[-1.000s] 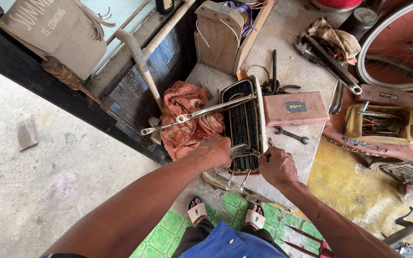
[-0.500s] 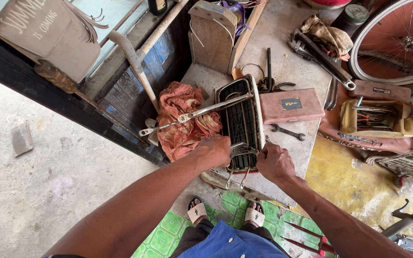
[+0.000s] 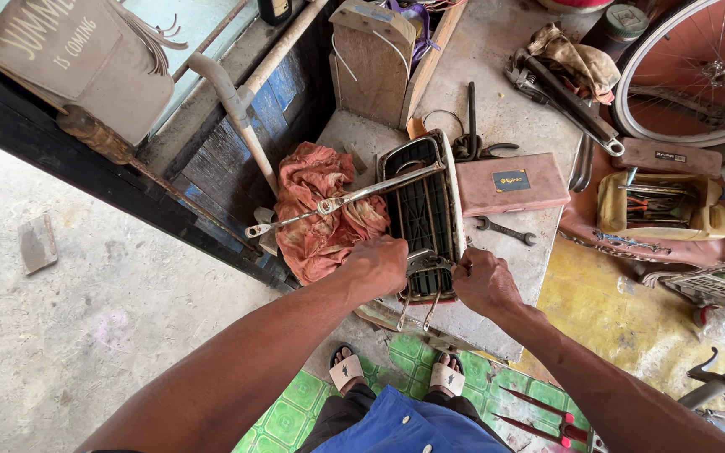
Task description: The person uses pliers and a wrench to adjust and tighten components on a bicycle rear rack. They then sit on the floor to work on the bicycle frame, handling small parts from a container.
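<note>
Bicycle rear carrier rack (image 3: pixel 424 214), metal frame with black slatted deck, lies flat on the concrete worktop (image 3: pixel 505 109), long axis running away from the person. Near end overhangs toward the feet; two thin stays poke out below.

Left hand (image 3: pixel 377 266) is closed over the rack's near left corner, knuckles up, fingers wrapped around the frame. Right hand (image 3: pixel 482 280) is curled at the near right corner, fingertips pinched at the frame edge; cannot tell whether a small tool or fastener sits inside the grip.

A long chromed rod (image 3: pixel 341 201) crosses the rack's far end and rests over a crumpled red rag (image 3: pixel 322 208) just beside the rack on the left. A flat pink case (image 3: pixel 511 183) touches the right side; a small spanner (image 3: pixel 505 229) lies near it.

Handling, by judgement: rigid steel, moderately light, not fragile. Tubing likely greasy, so slippery bare-handed. Spring clamp at the near end may snap on fingers. Best hold looks like the side rails, both hands, clear of the clamp and loose stays.
</note>
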